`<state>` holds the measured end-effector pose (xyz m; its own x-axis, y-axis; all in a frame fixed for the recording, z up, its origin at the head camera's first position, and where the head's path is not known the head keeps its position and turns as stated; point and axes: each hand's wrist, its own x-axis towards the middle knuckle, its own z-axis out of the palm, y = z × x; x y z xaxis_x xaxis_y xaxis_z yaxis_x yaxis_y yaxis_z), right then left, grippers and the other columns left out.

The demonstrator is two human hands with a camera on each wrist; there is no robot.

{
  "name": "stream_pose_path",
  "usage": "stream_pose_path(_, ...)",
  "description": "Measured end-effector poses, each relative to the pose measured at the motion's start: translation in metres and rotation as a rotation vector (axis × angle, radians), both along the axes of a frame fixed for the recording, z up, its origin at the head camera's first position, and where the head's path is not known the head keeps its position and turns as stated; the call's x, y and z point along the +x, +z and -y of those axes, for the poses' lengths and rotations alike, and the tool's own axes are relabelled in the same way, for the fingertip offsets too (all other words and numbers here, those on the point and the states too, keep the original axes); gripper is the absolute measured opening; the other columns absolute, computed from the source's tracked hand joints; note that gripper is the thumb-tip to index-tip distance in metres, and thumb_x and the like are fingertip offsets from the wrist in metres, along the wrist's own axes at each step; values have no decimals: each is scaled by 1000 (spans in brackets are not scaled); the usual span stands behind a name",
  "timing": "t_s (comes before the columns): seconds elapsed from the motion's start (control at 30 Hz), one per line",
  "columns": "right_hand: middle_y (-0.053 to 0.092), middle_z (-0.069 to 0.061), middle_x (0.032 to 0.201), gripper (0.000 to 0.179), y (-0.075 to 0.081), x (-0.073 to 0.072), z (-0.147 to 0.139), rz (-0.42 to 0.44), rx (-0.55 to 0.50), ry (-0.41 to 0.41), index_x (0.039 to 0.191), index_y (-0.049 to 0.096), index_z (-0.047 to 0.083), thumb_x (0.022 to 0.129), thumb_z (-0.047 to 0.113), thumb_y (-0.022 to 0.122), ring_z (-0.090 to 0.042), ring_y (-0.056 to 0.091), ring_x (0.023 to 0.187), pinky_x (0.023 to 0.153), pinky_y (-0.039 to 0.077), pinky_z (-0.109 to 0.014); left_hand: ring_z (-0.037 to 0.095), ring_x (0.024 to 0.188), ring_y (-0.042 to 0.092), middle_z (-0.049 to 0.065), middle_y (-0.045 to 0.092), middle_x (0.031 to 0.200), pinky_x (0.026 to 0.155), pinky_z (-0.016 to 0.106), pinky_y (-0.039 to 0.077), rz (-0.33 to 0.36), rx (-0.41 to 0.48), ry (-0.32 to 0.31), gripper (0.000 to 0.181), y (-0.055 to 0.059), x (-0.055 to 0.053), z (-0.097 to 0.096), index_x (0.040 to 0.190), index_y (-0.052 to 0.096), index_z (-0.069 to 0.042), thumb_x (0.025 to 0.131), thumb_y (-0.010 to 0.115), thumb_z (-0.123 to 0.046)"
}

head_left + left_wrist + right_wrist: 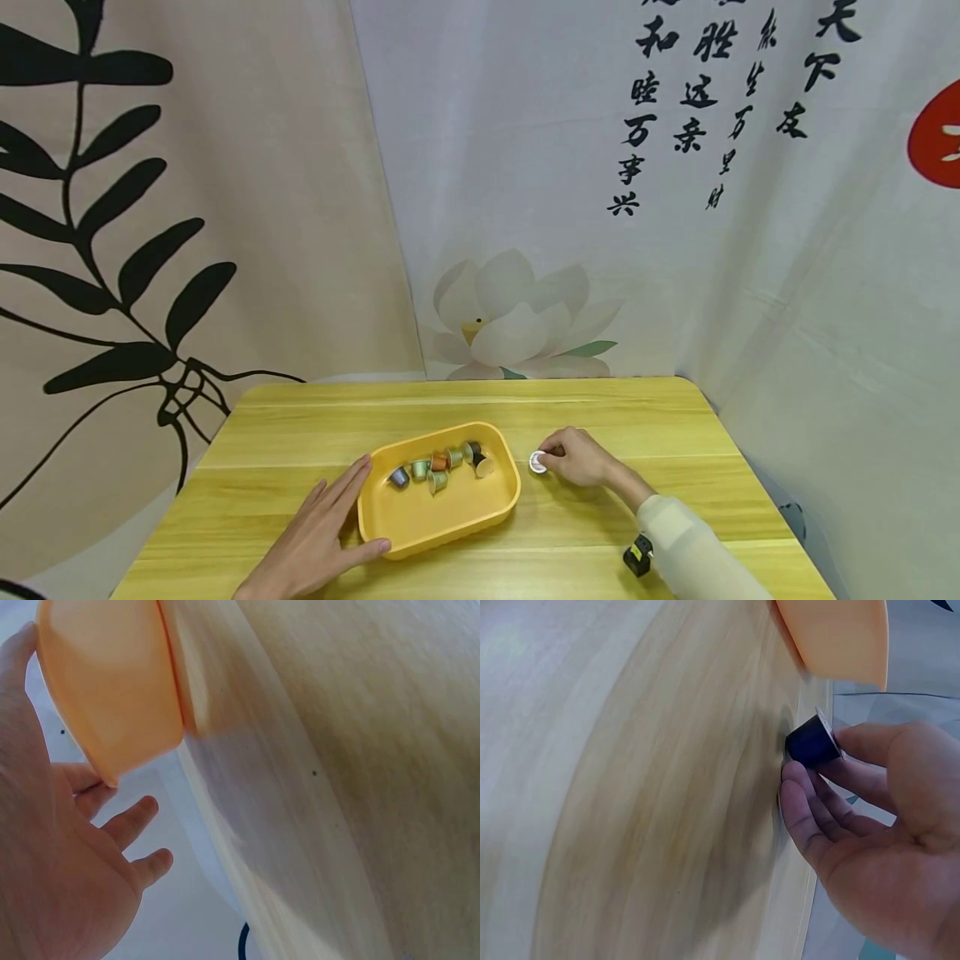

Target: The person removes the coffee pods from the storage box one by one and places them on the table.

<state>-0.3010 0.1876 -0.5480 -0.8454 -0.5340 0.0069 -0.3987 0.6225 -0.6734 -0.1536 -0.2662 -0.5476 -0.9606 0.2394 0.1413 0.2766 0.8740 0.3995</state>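
My left hand (318, 531) spans the left end of a yellow tray (457, 533), its thumb at the near corner and straight fingertips at the rim farther back. Inside the tray lie several coffee capsules (437, 481) in green, orange, grey-blue, black and tan, most near the far side. To the right of the tray, my right hand (580, 458) pinches a dark blue coffee capsule (814, 744) between thumb and fingers. Its pale lid (537, 462) shows in the head view. The right wrist view has this capsule tilted, close over the wooden table (667, 825).
The table (600, 408) ends at a back edge in front of a printed cloth (525, 208) with a lotus and black characters. A small black and yellow device (638, 556) sits by my right sleeve (690, 537). A leaf-patterned cloth (262, 208) hangs at the left.
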Motion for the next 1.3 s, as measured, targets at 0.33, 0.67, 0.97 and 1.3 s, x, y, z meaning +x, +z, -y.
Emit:
stream_pose_path(0.33,81,2,97,15,-2,-1,-3,1,10,-20,111,86,10,109,19,74,-7,62,85,75,52,-21,41,165,48,9,35,187,131,79,35,-4,0,-4,118,-1,0,0,179,34,-12,92,77,-80)
stream_pose_path(0.67,81,3,100,18,-1,1,-6,34,-1,-35,116,84,10,112,21,70,-5,65,85,77,56,-22,42,165,48,9,33,187,131,79,35,4,-10,-3,119,-1,-1,0,179,33,-12,92,75,-82)
stream_pose_path(0.97,83,0,103,19,-1,3,-8,48,-17,-33,117,84,8,112,21,71,-7,68,87,77,57,-23,42,164,49,9,34,187,130,81,35,3,-12,-6,118,0,0,0,179,33,-12,93,76,-81)
stream_pose_path(1.3,83,-3,112,28,0,1,-9,39,-11,-44,127,81,5,112,26,71,-10,73,96,85,63,-29,43,164,48,10,33,187,131,81,34,8,-8,-5,118,0,-1,-1,179,33,-12,93,76,-80)
